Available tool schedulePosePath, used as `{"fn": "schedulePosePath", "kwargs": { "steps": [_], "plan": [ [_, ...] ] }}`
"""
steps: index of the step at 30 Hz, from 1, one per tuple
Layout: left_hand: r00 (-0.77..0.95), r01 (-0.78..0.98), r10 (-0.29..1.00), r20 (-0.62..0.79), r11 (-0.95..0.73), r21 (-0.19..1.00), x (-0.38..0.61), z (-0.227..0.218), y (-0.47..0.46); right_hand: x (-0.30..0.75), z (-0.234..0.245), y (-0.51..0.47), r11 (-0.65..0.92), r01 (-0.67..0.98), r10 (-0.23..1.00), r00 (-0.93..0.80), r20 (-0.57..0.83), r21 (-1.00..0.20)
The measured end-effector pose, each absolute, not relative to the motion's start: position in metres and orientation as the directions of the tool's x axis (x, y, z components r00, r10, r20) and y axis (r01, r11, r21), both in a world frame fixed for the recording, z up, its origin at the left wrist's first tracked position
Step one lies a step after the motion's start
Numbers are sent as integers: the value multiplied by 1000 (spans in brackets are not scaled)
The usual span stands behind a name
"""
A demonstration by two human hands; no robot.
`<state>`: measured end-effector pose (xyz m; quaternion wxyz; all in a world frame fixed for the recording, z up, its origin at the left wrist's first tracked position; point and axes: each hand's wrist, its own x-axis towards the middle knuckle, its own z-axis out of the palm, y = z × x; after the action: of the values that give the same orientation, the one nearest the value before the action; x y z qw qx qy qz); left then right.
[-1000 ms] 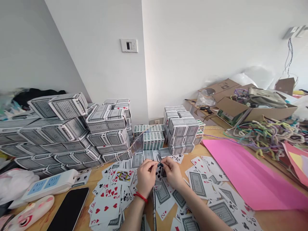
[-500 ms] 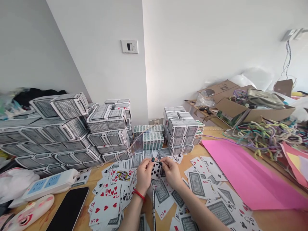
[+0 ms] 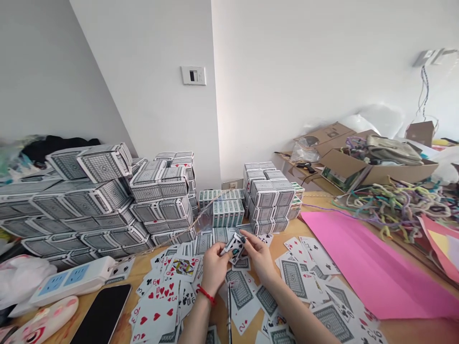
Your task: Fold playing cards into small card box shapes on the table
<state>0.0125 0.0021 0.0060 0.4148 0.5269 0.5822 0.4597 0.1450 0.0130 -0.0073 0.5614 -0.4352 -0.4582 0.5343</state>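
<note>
Between my two hands, above the loose cards on the table, is a playing card (image 3: 234,245) with black spade or club pips, tilted and with an edge that looks folded over. My left hand (image 3: 214,266) grips its left side, thumb lying across the face. On its right side the fingers of my right hand (image 3: 257,255) pinch the upper edge. Scattered cards lie under and around both hands: a face-up heap (image 3: 158,306) to the left, and face-down cards (image 3: 241,289) below and to the right.
Block stacks made of folded cards (image 3: 103,196) stand at the left, with another stack (image 3: 270,196) behind my hands. Green card boxes (image 3: 228,213) sit between. A phone (image 3: 102,315), power strip (image 3: 71,282), pink sheet (image 3: 373,272), coloured pipe cleaners (image 3: 398,205) and cardboard box (image 3: 390,169) surround the area.
The card has turned from roughly upright to a tilt. My left thumb has come down across its face, and my right fingers have shifted along its upper edge.
</note>
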Motion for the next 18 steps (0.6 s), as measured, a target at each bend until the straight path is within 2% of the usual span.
{"fn": "schedulePosePath", "kwargs": {
  "steps": [6,12,14,18],
  "plan": [
    [-51,171,999,-12,20,985,16,-3,5,145,-6,14,65,-172,997,45,58,-983],
    [-164,-84,986,-30,16,996,13,-7,7,145,-10,15,52,-239,998,39,43,-970],
    [-223,-55,975,-12,0,998,10,-7,7,145,-10,14,62,-222,998,12,61,-973],
    [-243,132,967,82,-50,990,6,-5,5,144,-8,12,76,-123,993,-78,86,-990]
  ]
}}
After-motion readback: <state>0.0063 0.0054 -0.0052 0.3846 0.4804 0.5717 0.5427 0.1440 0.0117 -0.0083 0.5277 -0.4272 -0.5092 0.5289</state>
